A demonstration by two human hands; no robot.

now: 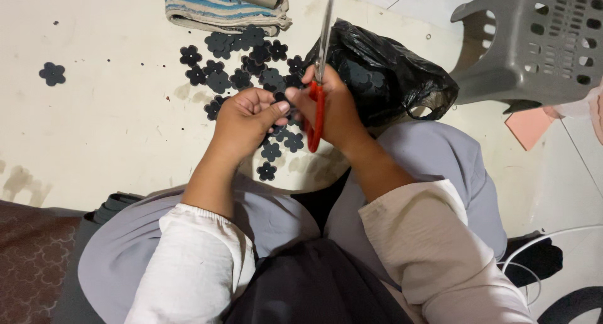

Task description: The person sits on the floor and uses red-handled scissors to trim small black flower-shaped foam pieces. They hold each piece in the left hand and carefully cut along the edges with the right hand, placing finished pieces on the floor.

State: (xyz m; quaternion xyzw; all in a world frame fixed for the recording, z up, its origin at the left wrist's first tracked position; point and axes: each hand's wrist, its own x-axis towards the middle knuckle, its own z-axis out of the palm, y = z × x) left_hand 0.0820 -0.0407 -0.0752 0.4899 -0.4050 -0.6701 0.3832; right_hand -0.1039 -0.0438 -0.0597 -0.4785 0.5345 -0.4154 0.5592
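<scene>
1. A small dark flower-shaped cutout (281,98) sits pinched in the left hand (246,118), mostly hidden by the curled fingers.
2. The right hand (333,107) grips red-handled scissors (319,79), blades pointing away.
3. Finished dark flowers (242,66) lie scattered on the pale floor (113,123) just beyond the hands.
4. A black plastic bag (383,72) crowds the right; a grey stool (534,41) stands farther off, a striped cloth (213,10) at the far edge.
</scene>
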